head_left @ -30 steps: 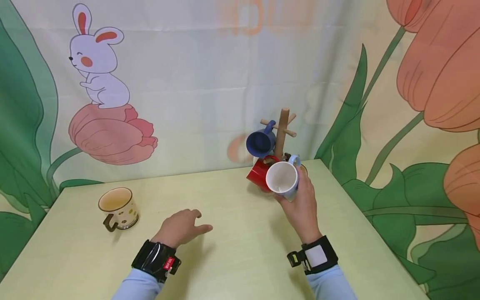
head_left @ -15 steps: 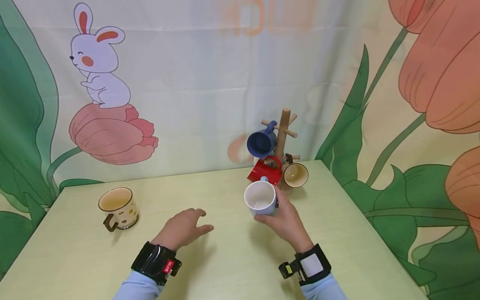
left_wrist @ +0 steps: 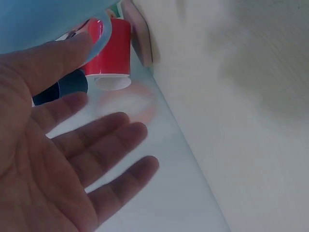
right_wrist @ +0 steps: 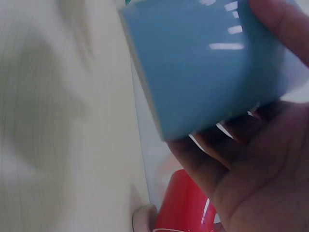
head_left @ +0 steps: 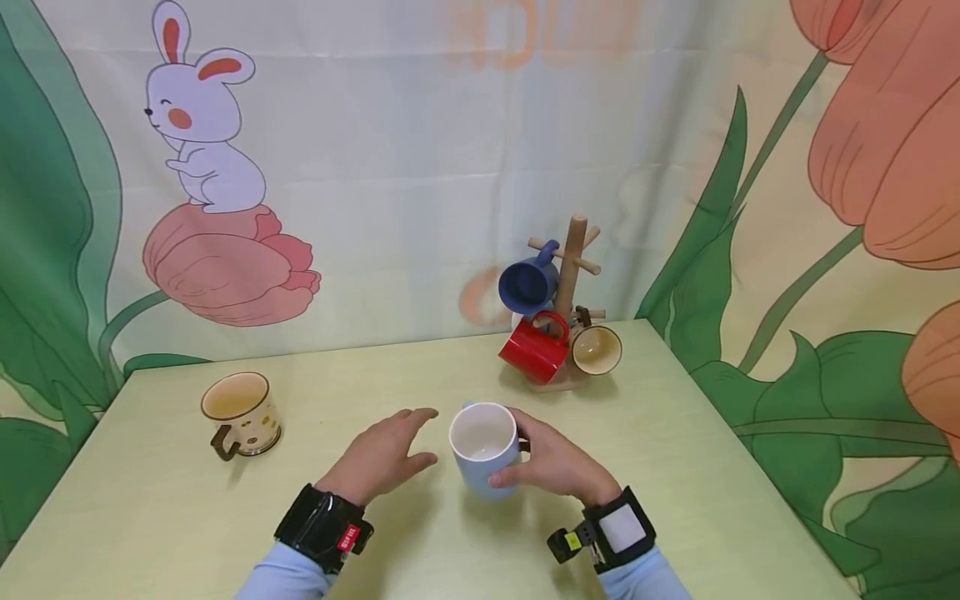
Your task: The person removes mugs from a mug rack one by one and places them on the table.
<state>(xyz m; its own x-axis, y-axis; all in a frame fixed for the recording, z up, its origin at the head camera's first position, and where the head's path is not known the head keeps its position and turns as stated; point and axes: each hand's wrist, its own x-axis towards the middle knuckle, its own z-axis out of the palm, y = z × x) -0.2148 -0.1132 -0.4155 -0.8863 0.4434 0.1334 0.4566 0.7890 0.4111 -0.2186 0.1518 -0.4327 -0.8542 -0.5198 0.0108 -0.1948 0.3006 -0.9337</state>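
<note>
A light blue mug (head_left: 483, 462) with a white inside is held upright above the table by my right hand (head_left: 558, 458), thumb on the near side. In the right wrist view, the fingers curl round the far side of the blue mug (right_wrist: 203, 67). My left hand (head_left: 386, 454) is just left of it, fingers spread and holding nothing. The left wrist view has the mug's handle (left_wrist: 106, 36) beside the left thumb (left_wrist: 58, 60); whether they touch I cannot tell.
A wooden mug tree (head_left: 573, 262) stands at the back right. On it hang a dark blue mug (head_left: 528, 285), a red mug (head_left: 534, 352) and a cream mug (head_left: 597, 350); something white is partly hidden behind. Another cream mug (head_left: 251, 423), brown-handled, sits on the table (head_left: 157, 517) at left.
My right hand has brought the light blue mug from in front of the mug tree leftward and toward me, beside my left hand. The left hand has shifted slightly right.
</note>
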